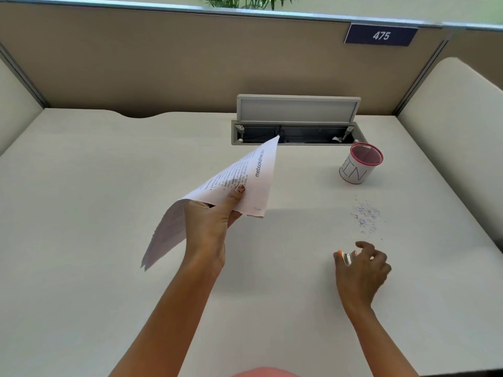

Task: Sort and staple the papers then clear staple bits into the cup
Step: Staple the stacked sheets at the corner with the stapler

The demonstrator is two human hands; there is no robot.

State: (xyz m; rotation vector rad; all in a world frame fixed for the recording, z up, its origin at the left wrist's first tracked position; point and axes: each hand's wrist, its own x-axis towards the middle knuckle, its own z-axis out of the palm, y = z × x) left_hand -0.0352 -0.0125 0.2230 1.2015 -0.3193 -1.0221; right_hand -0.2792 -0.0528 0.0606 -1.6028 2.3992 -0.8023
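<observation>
With my left hand (209,227) pinching the stapled papers (239,183) up over the desk (81,186) middle and my right hand (360,270) curled around the small stapler (347,258), I should park both aside, then sweep the staple bits (366,214) toward the cup (360,163) near the far right edge.

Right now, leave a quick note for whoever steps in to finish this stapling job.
Left hand: grip shut on the stapled papers, held up off the desk; a staple shows at their near corner.
Right hand: curled around the small stapler at the desk surface.
Staple bits lie scattered on the desk, apart from the cup, on its near side.
Left: set papers down, clear bits into the cup.
</observation>
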